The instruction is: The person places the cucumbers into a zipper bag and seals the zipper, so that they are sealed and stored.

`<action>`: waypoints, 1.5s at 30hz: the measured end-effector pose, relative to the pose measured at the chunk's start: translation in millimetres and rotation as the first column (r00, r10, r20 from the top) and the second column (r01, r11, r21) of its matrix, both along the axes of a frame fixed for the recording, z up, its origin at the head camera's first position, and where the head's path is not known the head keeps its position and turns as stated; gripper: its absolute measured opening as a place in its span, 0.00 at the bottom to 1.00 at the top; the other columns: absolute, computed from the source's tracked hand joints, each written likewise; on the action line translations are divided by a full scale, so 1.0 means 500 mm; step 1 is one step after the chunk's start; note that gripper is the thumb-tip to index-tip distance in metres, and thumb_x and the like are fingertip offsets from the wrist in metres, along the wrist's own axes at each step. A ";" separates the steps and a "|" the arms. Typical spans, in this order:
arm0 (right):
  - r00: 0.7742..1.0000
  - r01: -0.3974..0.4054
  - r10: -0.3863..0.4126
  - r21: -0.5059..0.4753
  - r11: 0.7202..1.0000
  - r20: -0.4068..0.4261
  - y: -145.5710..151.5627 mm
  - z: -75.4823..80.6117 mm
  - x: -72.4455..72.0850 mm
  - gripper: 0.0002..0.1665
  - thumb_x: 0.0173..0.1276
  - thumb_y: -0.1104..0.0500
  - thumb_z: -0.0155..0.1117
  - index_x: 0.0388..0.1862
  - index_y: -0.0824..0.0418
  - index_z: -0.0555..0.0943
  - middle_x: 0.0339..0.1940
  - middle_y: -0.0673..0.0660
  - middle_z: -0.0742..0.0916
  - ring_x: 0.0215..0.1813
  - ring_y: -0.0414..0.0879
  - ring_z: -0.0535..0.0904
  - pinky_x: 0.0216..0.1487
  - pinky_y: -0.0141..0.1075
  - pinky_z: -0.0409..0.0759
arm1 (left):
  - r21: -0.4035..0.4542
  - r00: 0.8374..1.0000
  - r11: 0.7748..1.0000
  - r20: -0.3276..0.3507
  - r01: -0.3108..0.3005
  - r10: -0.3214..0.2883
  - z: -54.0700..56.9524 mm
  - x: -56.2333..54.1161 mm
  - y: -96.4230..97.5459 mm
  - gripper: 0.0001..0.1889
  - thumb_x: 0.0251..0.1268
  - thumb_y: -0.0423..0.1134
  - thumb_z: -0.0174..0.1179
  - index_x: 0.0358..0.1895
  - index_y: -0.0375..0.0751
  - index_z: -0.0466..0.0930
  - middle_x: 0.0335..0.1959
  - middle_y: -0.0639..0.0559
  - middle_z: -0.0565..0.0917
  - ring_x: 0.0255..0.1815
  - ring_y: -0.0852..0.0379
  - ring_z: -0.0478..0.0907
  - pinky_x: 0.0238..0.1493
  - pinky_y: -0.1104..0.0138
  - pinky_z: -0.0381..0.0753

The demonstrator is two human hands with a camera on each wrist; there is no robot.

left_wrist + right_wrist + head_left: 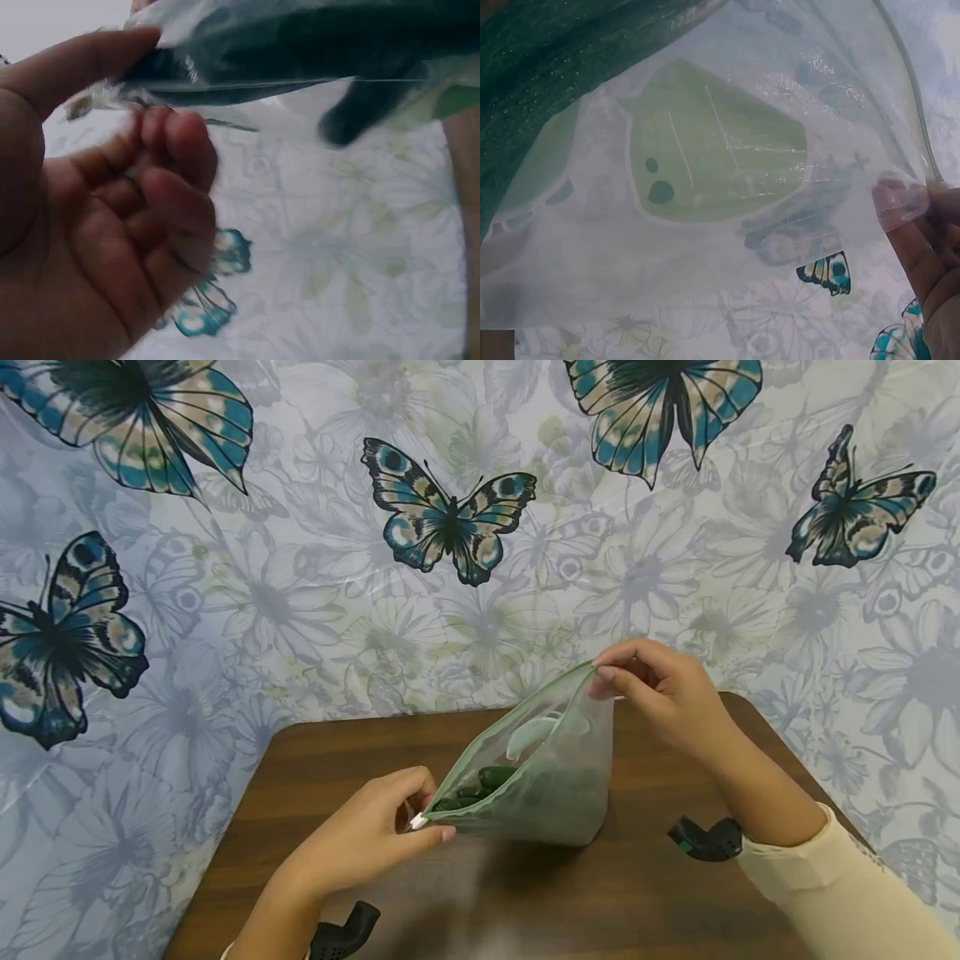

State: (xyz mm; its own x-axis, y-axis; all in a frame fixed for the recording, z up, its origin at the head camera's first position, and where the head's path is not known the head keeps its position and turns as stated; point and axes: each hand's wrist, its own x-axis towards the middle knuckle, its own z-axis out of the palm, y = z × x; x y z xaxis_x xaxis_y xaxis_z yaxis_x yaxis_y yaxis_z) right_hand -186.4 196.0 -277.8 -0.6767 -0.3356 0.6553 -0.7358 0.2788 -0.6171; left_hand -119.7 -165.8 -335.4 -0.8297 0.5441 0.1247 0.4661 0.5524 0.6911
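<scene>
A translucent zip bag (558,797) with green edging is held tilted over the table, its mouth gaping. Dark green vegetables that look like cucumbers (495,776) lie inside, seen through the opening; the right wrist view shows one cucumber's speckled skin (532,90) through the film. My left hand (367,831) grips the lower left corner between thumb and fingers, beside the white zip slider (417,821). At the upper right corner, my right hand (667,697) pinches the edge with thumb and forefinger. Pale green printed shapes (720,150) show on the bag's side.
The brown wooden table (330,760) reaches back to a wall covering (300,568) printed with flowers and butterflies. A black wrist device (705,839) sits by the right cuff, and another black device (345,933) by the left wrist.
</scene>
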 end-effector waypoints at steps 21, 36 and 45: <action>0.990 0.136 -0.132 -0.111 0.984 0.043 0.047 0.007 -0.071 0.13 0.72 0.71 0.60 0.54 0.70 0.81 0.31 0.48 0.88 0.31 0.36 0.86 0.37 0.24 0.80 | 0.348 0.909 0.894 -0.201 -0.283 0.366 0.068 -0.136 -0.001 0.10 0.71 0.48 0.63 0.40 0.45 0.85 0.33 0.48 0.87 0.31 0.62 0.83 0.34 0.70 0.80; 0.931 0.338 -0.348 0.100 0.936 0.109 0.065 -0.026 -0.099 0.10 0.76 0.57 0.61 0.51 0.57 0.84 0.36 0.51 0.91 0.38 0.28 0.84 0.32 0.29 0.71 | 0.698 0.961 0.675 0.073 -0.239 0.265 0.034 -0.192 0.038 0.03 0.73 0.35 0.60 0.44 0.42 0.81 0.41 0.59 0.84 0.47 0.62 0.84 0.53 0.67 0.85; 0.925 0.355 -0.363 0.085 0.931 0.113 0.053 -0.028 -0.100 0.12 0.75 0.55 0.61 0.52 0.59 0.84 0.41 0.53 0.90 0.44 0.29 0.82 0.44 0.26 0.75 | 0.802 0.983 0.579 0.049 -0.146 0.179 0.024 -0.189 0.054 0.05 0.76 0.30 0.54 0.45 0.37 0.79 0.39 0.55 0.88 0.47 0.57 0.88 0.52 0.60 0.86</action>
